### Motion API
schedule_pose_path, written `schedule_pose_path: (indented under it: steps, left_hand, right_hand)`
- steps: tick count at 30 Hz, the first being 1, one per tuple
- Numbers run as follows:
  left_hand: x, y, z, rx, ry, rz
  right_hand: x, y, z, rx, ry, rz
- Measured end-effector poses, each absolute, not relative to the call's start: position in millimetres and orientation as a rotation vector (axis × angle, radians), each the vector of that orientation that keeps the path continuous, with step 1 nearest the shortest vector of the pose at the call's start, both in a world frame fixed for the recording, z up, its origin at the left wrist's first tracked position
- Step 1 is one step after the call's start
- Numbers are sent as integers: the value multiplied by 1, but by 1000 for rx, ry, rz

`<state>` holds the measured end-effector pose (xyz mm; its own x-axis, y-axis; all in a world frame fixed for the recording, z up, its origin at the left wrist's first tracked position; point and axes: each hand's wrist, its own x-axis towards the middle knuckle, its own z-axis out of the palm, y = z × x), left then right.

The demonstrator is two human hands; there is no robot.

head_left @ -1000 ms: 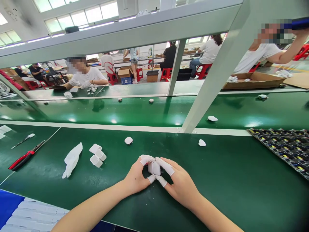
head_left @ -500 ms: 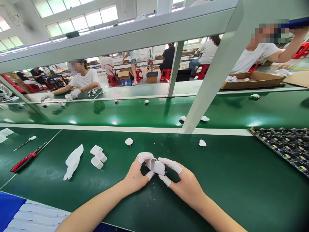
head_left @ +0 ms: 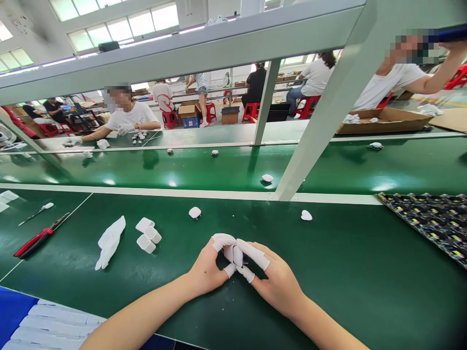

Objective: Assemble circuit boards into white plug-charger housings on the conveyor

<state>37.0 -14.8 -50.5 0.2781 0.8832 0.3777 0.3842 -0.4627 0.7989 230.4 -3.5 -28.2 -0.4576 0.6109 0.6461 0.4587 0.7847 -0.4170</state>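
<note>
Above the green bench, my left hand (head_left: 207,270) pinches a white hollow plastic housing (head_left: 228,253), with white finger cots on its fingers. My right hand (head_left: 280,279), also in finger cots, grips a white rounded cover (head_left: 237,256) with a small dark part on its outer side. The cover is up against the housing's open end; fingers hide part of the seam. Beyond my hands lie a white rounded piece with a dark underside (head_left: 195,213) and another small white piece (head_left: 306,215). Three white hollow housings (head_left: 146,243) stand together on the left.
Left of the housings are a crumpled white glove-like item (head_left: 110,243) and red-and-black pliers (head_left: 40,241). A black tray of circuit parts (head_left: 430,218) lies at right. A slanted metal post (head_left: 310,131) rises before the green conveyor (head_left: 219,170), which carries white pieces. Co-workers sit beyond.
My hands have brought the cover and the housing together, closing the visible opening between them. Pieces on the conveyor have shifted left. A co-worker across the conveyor has raised one gloved hand.
</note>
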Motion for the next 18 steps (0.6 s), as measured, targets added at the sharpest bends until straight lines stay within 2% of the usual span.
schedule_pose_path:
  steps: [7,18]
  left_hand:
    - [40,-15,-55,1728,1083,1124]
    - [43,-16,-52,1613,995,1132]
  right_hand:
    - [230,-6,-31,-863,-2144,418]
    - [227,-7,-30,-801,-2053,407]
